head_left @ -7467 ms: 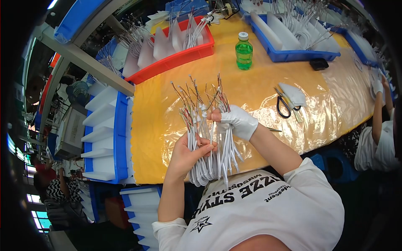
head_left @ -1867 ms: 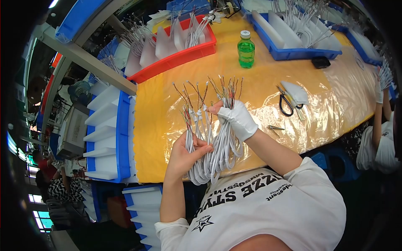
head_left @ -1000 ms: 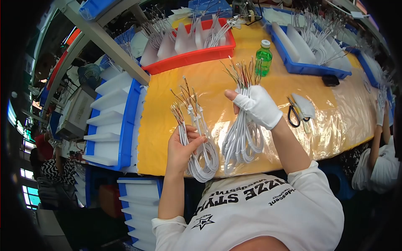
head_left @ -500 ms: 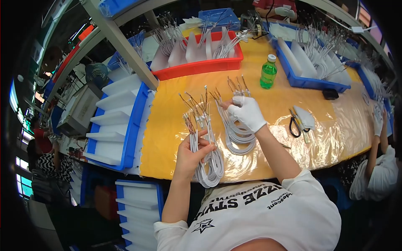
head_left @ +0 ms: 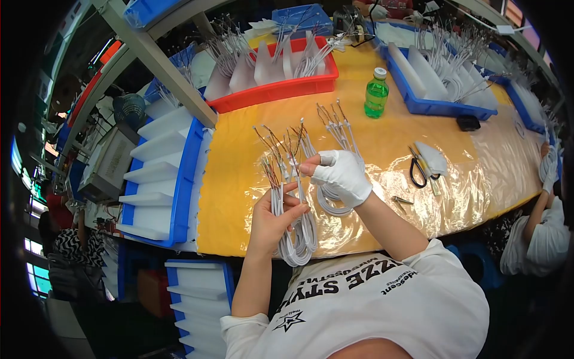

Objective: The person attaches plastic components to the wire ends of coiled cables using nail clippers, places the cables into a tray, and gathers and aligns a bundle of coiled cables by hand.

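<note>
My left hand (head_left: 276, 216) is bare and wrapped round a looped bundle of white cables (head_left: 302, 242). Its stripped, brownish wire ends (head_left: 276, 146) fan upward above the fingers. In a white glove with bare fingertips, my right hand (head_left: 341, 176) is closed, thumb and index fingertip together beside the upper part of that bundle. What lies between those fingertips is too small to make out. Beneath and behind the gloved hand, a second looped cable bundle (head_left: 336, 210) rests on the table, its wire ends (head_left: 336, 119) pointing away from me.
Black-handled scissors (head_left: 417, 173) and a small metal tool (head_left: 402, 200) lie right of my hands. A green bottle (head_left: 376, 96) stands farther back. Divided red (head_left: 275, 93) and blue bins (head_left: 448, 109) hold cables; another blue bin (head_left: 179, 197) stands left. A co-worker's arm (head_left: 540, 206) is at right.
My right hand has moved toward me and left, from the second bundle's wire ends to beside the bundle in my left hand. My left hand keeps its hold. The view has shifted slightly.
</note>
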Demonstrator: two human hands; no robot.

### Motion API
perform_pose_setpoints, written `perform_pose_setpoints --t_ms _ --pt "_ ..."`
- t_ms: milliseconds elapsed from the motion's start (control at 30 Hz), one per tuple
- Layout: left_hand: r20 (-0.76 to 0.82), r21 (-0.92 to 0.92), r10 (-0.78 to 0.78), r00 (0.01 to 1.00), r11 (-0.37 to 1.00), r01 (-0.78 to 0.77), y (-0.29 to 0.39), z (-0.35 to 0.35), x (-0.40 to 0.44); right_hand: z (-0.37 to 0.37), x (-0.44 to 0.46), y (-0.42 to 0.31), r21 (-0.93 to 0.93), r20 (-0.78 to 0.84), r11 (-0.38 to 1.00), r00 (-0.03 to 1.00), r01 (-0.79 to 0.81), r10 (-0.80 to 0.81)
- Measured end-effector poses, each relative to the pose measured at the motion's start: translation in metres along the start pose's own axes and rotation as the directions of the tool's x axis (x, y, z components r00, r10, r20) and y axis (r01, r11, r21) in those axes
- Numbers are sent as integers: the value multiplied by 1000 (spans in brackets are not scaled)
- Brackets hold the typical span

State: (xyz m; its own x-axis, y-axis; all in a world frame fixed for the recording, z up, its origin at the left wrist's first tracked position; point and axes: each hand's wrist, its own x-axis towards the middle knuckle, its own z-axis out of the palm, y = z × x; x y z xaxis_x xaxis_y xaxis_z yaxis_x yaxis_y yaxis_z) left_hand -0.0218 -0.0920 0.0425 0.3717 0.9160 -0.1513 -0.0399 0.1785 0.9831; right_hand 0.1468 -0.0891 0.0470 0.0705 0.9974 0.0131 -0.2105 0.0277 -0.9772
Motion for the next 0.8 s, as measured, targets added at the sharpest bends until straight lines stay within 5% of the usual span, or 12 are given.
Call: perform_pose_setpoints --t_ms 500,567,800 --pt "98 21 5 995 1000 -8 -4 -7 -4 -2 7 4 179 84 976 991 -122 109" --pt "94 27 5 996 1000 -7 -4 -8 -5 -1 4 -1 76 115 997 993 5 -14" --pt "75 91 8 997 996 -15 -2 -4 -8 3 -3 -9 17 33 998 997 63 -63"
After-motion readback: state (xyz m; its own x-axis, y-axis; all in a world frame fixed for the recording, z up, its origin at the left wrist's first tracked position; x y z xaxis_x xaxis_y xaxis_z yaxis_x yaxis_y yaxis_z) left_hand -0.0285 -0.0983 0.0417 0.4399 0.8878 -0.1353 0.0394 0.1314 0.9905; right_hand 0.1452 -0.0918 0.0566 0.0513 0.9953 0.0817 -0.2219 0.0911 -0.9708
